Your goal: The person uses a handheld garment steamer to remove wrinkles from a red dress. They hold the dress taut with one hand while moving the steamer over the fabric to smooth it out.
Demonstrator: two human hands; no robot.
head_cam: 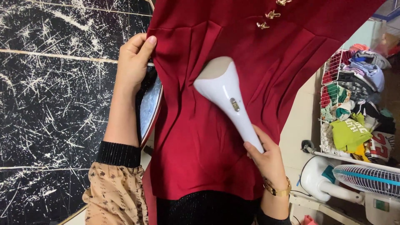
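A dark red garment (200, 137) with small gold buttons (271, 15) hangs in front of me. My left hand (132, 62) grips its left edge, thumb on the front of the cloth, holding it taut. My right hand (268, 160) is closed around the handle of a white handheld steamer (227, 96), whose flat head presses against the middle of the red cloth. A gold bracelet sits on my right wrist.
A black wall (50, 104) with white streaks fills the left. A shiny framed panel (149, 106) stands behind the garment's left edge. At right, a white wire rack (329, 83) holds piled clothes, with a white fan (366, 179) below it.
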